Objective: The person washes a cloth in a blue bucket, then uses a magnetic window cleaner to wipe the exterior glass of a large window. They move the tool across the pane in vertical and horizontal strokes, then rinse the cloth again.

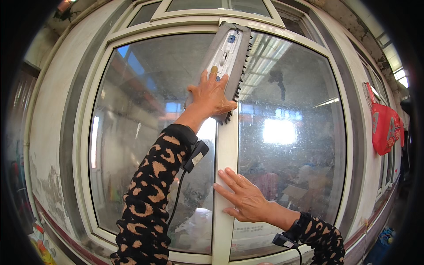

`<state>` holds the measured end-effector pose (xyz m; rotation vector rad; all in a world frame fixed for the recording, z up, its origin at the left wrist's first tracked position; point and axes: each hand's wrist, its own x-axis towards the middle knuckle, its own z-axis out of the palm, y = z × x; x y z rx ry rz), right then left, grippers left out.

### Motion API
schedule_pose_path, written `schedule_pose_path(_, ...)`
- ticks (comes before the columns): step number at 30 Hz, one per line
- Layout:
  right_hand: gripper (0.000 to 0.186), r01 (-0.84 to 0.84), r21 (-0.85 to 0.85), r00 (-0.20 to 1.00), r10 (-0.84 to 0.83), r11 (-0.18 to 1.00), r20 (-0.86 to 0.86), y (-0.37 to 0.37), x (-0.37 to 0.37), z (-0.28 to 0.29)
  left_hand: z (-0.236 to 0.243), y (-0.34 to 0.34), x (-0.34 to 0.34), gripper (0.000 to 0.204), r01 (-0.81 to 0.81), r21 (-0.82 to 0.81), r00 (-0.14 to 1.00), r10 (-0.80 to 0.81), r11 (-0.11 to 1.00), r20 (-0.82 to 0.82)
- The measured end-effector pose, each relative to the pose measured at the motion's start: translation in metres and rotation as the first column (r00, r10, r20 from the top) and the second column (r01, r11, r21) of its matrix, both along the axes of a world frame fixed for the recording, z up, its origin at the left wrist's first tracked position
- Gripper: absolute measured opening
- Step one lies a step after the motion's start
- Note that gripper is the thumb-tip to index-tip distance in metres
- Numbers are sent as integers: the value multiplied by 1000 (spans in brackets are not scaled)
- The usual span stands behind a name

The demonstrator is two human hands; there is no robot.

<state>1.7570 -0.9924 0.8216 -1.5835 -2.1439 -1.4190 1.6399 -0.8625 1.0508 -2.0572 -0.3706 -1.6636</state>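
My left hand (210,95) grips a flat grey mop head (233,57) with a dark fringed edge, a pale plastic back plate and blue fittings. The mop head is held lengthwise against the top of the white middle frame (226,154) of a window, partly over the left pane (154,84). My right hand (240,198) rests flat on that frame lower down, fingers spread, beside the right pane (289,176). Small dark devices with cables are strapped near both wrists.
A red bag (382,128) hangs on the wall to the right. A stained pale wall (53,132) and a pipe are at the left. A blue object (384,245) sits low at the right, and colourful items (44,249) low at the left. Upper window sashes (216,9) are overhead.
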Motion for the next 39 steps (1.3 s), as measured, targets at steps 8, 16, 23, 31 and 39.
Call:
schedule_pose_path(8, 72, 35, -39, 998, -33, 999, 48, -3, 4, 4, 32, -6, -1, 87, -71, -45, 996, 74, 996, 56)
schedule_pose_path(16, 80, 62, -3, 993, -61, 998, 105, -3, -4, 5, 53, 23, -17, 89, 16, -191, 988, 13, 981, 154)
schedule_pose_path(23, 80, 69, -18, 993, -67, 997, 95, -2, -2, 6, 62, 58, -25, 81, -96, -56, 977, 105, 994, 187)
schedule_pose_path(31, 83, 124, -38, 990, -121, 992, 75, -2, -4, 4, 87, 45, -24, 74, -87, -41, 984, 92, 995, 150)
schedule_pose_path(39, 83, 155, -55, 987, -151, 986, 61, -3, 1, 6, 82, 89, -52, 76, -157, 41, 958, 143, 987, 249)
